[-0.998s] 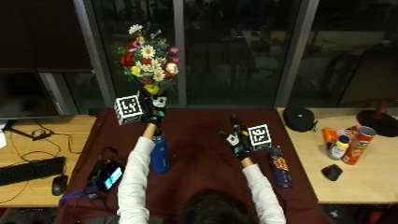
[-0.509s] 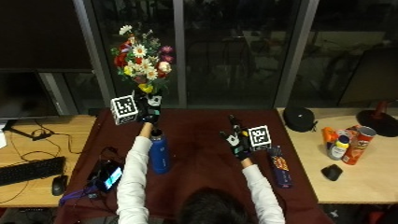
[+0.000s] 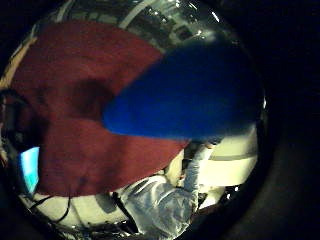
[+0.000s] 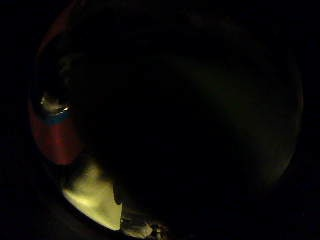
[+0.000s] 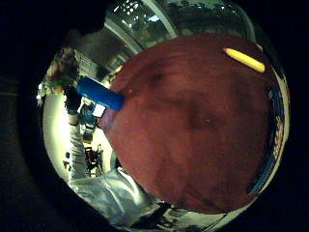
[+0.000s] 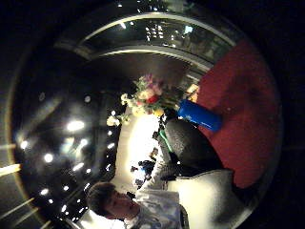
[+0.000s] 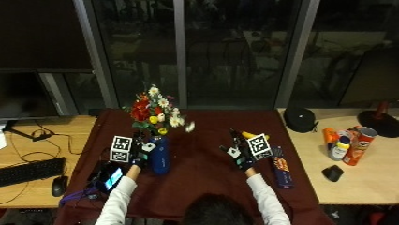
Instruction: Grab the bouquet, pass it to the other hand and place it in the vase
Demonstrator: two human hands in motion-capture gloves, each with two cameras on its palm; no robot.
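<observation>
A blue vase (image 7: 159, 158) holds a red, white and yellow bouquet (image 7: 152, 111) on a dark red tablecloth (image 7: 199, 180).

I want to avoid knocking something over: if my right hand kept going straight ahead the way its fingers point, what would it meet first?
Probably the yellow object lying on the red cloth just beyond the right hand, though depth is unclear.

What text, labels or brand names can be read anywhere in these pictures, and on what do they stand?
None can be read.
Orange can at the table's right end: print too blurred.
Dark packet beside the right hand: markings too small.
Blue vase: plain, no lettering shows.
</observation>
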